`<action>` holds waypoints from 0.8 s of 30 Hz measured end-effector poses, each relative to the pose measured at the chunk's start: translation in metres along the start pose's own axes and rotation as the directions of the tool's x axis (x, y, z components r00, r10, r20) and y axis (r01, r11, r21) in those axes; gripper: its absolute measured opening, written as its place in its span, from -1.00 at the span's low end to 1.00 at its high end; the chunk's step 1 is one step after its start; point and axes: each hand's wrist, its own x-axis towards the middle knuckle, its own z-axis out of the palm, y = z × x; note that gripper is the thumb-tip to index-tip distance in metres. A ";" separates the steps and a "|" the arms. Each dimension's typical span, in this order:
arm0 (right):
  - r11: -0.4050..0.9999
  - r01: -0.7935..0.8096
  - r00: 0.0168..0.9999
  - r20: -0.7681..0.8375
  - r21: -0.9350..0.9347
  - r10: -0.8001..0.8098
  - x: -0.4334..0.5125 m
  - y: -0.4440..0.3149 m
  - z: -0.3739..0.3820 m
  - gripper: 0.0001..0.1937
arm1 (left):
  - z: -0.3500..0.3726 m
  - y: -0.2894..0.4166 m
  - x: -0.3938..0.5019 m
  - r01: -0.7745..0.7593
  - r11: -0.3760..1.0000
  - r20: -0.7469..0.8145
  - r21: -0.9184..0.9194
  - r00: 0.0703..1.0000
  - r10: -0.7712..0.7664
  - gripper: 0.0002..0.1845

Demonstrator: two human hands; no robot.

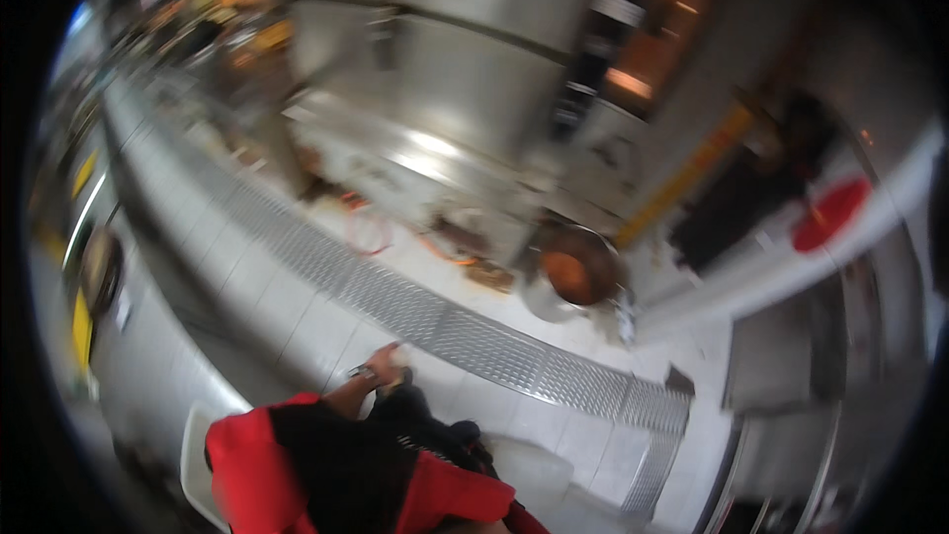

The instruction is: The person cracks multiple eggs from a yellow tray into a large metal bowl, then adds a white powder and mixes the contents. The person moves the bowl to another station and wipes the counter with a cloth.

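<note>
My left hand [384, 365], with a metal-banded watch [362, 371] on its wrist, reaches out from a red and black shirt [348, 467] over the tiled floor. Something small and pale shows at its fingers, but blur hides whether it is held. Just below the hand are dark trousers or shoes [404, 404]. My right hand is out of view; only the red sleeve [460, 488] on that side shows at the bottom. Ahead, beyond a metal floor grating [437, 330], a large steel pot [552, 304] with reddish-brown contents stands on the floor.
A stainless-steel cabinet [445, 81] stands beyond the grating, with an orange hose or cord [445, 256] near its base. A steel counter [159, 345] runs along the left. A white plastic tub or chair [196, 460] is beside me. On the right are steel units [778, 341] and a red round object [830, 215].
</note>
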 end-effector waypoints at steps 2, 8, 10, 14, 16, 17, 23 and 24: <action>0.980 -0.059 0.910 0.414 0.192 -0.026 -0.022 -0.035 0.149 -0.61 | -0.017 0.054 -0.012 -0.023 0.991 -0.183 0.135 0.982 0.048 -0.12; 0.918 -0.067 0.176 0.910 0.391 -0.375 -0.101 -0.272 0.418 -0.53 | -0.195 0.087 -0.111 0.216 0.949 -0.215 -0.231 0.939 -0.266 -0.02; 0.897 0.015 0.056 0.895 0.442 -0.442 -0.112 -0.414 0.483 -0.45 | -0.242 0.062 -0.132 0.161 0.912 -0.337 -0.378 0.893 -0.298 -0.02; 0.803 -0.385 -0.214 0.802 0.455 -0.558 -0.144 -0.670 0.530 -0.25 | -0.331 0.018 -0.142 -0.044 0.793 -0.380 -0.607 0.893 -0.241 -0.23; 0.773 -0.481 -0.416 0.668 0.413 -0.617 -0.172 -0.776 0.527 -0.20 | -0.377 0.011 -0.141 -0.158 0.719 -0.415 -0.677 0.888 -0.196 -0.34; 0.771 -0.432 -0.439 0.637 0.468 -0.633 -0.187 -0.810 0.523 -0.27 | -0.392 0.014 -0.139 -0.238 0.697 -0.469 -0.676 0.869 -0.159 -0.40; 0.771 -0.379 -0.509 0.580 0.512 -0.635 -0.224 -0.952 0.560 -0.52 | -0.471 -0.028 -0.124 -0.294 0.534 -0.492 -0.793 0.825 -0.277 -0.20; 0.753 -0.403 -0.514 0.553 0.520 -0.656 -0.226 -0.966 0.575 -0.57 | -0.475 -0.049 -0.122 -0.310 0.554 -0.503 -0.772 0.831 -0.237 -0.16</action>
